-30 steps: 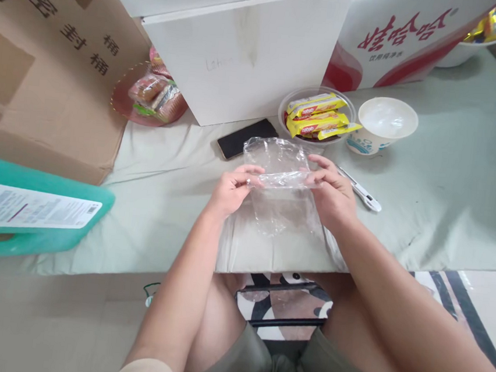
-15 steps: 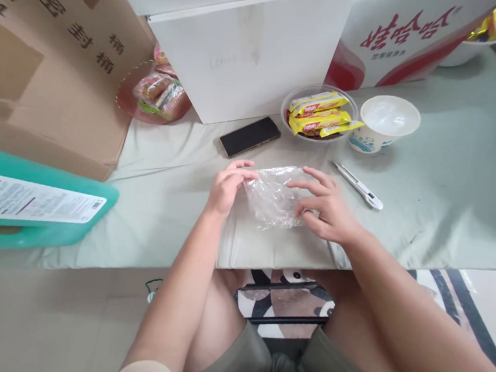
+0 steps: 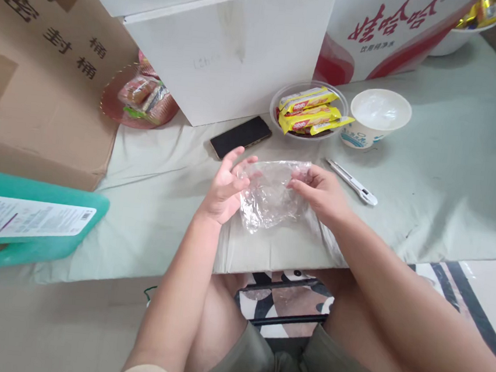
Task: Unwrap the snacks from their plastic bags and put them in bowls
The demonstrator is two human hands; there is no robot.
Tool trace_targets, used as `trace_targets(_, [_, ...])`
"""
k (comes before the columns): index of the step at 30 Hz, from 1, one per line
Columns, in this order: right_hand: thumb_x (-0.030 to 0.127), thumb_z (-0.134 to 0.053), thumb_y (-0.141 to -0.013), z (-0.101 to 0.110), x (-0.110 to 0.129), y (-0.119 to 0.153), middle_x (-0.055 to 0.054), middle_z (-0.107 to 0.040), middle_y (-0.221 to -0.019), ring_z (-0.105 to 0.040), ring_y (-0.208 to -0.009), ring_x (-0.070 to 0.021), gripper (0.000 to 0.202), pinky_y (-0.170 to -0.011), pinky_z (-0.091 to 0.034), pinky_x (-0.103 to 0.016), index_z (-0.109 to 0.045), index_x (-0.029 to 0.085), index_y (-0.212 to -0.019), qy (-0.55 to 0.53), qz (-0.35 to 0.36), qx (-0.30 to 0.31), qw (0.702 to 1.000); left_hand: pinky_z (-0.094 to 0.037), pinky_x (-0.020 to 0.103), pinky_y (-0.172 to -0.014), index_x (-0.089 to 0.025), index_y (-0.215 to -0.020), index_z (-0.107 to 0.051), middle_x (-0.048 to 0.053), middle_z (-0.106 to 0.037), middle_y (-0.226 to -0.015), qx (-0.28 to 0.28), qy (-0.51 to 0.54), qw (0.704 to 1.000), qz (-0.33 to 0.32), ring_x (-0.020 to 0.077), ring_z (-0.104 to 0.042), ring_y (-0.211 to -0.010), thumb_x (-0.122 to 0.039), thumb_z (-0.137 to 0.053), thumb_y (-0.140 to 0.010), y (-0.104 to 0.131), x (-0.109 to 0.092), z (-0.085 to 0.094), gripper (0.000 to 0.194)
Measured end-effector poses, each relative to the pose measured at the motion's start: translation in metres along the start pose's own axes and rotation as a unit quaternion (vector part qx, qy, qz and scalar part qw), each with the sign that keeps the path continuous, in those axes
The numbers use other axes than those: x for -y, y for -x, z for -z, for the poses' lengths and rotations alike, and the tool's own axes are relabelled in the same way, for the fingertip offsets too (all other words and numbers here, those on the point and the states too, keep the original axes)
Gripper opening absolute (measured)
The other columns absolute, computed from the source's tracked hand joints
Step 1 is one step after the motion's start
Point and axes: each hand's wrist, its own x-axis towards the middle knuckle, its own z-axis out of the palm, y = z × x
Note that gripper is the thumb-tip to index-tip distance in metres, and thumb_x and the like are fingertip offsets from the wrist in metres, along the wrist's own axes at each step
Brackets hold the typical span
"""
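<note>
A crumpled clear plastic bag (image 3: 271, 203) is stretched between my two hands just above the table's front part. My left hand (image 3: 223, 192) has its left edge between the thumb in front and a finger seen through the film behind; the upper fingers are raised and spread. With my right hand (image 3: 328, 196) I pinch the upper right part, the thumb in front and fingertips partly hidden behind the film. A white utility knife (image 3: 352, 183) lies right of my right hand. Beyond my left hand rests a dark phone (image 3: 240, 137).
Behind stand a clear bowl of yellow wafer packets (image 3: 310, 113) and a paper tub (image 3: 379, 120) lined with plastic. A pink dish of wrapped snacks (image 3: 140, 96), a cardboard box (image 3: 40, 113) and a teal jug (image 3: 67, 192) are leftward. White boxes (image 3: 229, 55) line the back.
My right fingers have gone from spread over the bag to pinching its upper right part. My left hand has turned, its fingers lifting, and the bag is raised and more spread out.
</note>
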Motion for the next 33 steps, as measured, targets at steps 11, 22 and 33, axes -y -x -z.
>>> trace_targets(11, [0.037, -0.073, -0.074, 0.006, 0.006, 0.009, 0.001, -0.062, -0.070, -0.056, -0.063, -0.0139, 0.020, -0.059, -0.044, -0.028, -0.061, 0.022, -0.079, -0.009, -0.071, 0.088, 0.994, -0.048, 0.023, -0.051, -0.018, -0.099, -0.068, -0.001, -0.070, -0.068, -0.026, -0.129, 0.984, 0.116, 0.0133, -0.066, -0.056, -0.039, -0.082, -0.070, 0.002, 0.008, -0.023, 0.038])
trace_targets(22, [0.042, -0.065, -0.077, 0.013, 0.010, 0.013, 0.003, -0.058, -0.066, -0.053, -0.056, -0.0131, 0.019, -0.053, -0.044, -0.027, -0.062, 0.024, -0.082, -0.167, -0.042, 0.056, 0.984, -0.039, 0.022, -0.039, -0.020, -0.073, -0.066, -0.006, -0.048, -0.046, -0.008, -0.035, 0.991, 0.129, 0.0081, -0.045, -0.038, -0.035, -0.078, -0.063, 0.002, -0.006, -0.021, 0.022])
trace_targets(33, [0.037, -0.076, -0.066, 0.021, 0.008, 0.012, 0.001, -0.064, -0.087, -0.058, -0.075, -0.0162, 0.038, -0.066, -0.045, -0.029, -0.053, 0.025, -0.094, -0.045, -0.025, 0.001, 0.999, -0.046, 0.024, -0.062, -0.019, -0.086, -0.071, 0.002, -0.068, -0.081, 0.030, -0.232, 0.971, 0.046, 0.0119, -0.057, -0.066, -0.020, -0.072, -0.065, -0.005, 0.007, -0.014, 0.021])
